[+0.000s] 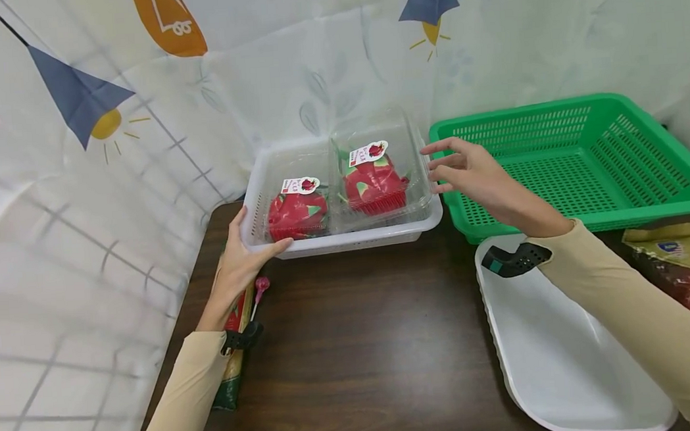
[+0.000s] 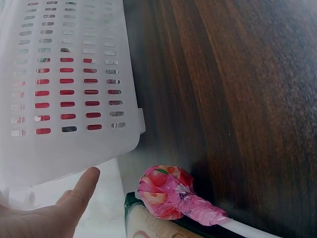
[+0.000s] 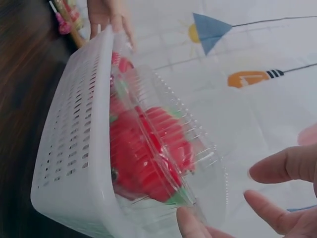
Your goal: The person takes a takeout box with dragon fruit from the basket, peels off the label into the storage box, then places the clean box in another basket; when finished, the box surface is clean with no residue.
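Placement notes, plus whatever's readable

So your left hand point(image 1: 239, 256) has its grip on the near left corner of the white slotted plastic basket point(image 1: 352, 239), thumb along the front rim, fingers at the side. Probably a smart spot, since a corner should stop it sliding on the dark wood-grain tabletop point(image 1: 365, 346).

Your right hand point(image 1: 463, 170) has its grip wide open, fingers spread, nothing held. It's right by the outer edge of the right-hand clear plastic clamshell point(image 1: 387, 124); can't tell if a fingertip touches.

That clamshell sits beside the left-hand clear plastic clamshell point(image 1: 294, 159) in the white basket, one red, green-scaled dragon fruit visible in each. The right one rides higher and looks tilted, I'd guess because it's a snug fit. The green perforated plastic basket point(image 1: 621, 165) and shallow white tray point(image 1: 555, 348) are off to your right.

Labels: both clamshells wear a white sticker with a red fruit picture, lettering too small for me to read. The red-and-gold bag point(image 1: 689, 277) shows a little flag and a round pale logo, no brand I can make out. Pink-wrapped lollipop point(image 1: 261, 284) by your left wrist: no readable text either.
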The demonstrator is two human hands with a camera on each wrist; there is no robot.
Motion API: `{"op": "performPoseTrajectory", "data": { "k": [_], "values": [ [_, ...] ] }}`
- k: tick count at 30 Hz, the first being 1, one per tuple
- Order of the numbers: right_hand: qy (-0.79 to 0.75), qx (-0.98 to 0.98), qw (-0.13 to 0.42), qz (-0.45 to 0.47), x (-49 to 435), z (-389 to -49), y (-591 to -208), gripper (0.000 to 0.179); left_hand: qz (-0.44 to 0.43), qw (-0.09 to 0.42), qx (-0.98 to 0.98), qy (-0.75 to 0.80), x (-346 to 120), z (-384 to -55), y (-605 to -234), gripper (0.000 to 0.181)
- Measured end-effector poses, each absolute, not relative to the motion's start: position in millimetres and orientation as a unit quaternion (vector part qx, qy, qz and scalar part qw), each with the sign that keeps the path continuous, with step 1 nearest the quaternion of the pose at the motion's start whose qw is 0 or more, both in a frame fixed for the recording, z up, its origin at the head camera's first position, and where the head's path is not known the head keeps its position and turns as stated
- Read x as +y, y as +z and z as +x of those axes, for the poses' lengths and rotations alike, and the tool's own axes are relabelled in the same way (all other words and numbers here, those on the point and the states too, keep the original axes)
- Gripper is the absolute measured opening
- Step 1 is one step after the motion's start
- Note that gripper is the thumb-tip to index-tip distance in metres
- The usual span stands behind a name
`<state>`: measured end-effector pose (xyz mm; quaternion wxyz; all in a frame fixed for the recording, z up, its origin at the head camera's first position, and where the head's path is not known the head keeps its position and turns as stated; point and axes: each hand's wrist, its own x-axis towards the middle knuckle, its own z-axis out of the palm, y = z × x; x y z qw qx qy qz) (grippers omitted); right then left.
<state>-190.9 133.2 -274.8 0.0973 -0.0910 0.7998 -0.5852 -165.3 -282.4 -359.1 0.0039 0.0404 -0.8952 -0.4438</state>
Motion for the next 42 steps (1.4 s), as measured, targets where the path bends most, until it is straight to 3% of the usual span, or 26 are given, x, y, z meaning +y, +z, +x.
{"op": "performPoseTrajectory", "data": {
  "k": [9, 20, 42],
  "values": [
    [-0.615, 0.773, 0.116, -0.106, 147, -194, -274, 0.052, 0.052, -0.011, -0.9, -0.433, -280, -165, -358, 0.119],
    [-0.547, 0.798, 0.215, -0.13, 149, -196, -290, 0.064, 0.058, -0.015, -0.903, -0.425, -280, -164, -356, 0.119],
    [-0.566, 0.807, 0.128, -0.106, 127, -183, -284, 0.065, 0.048, -0.008, -0.898, -0.438, -279, -163, -356, 0.118]
  ]
}}
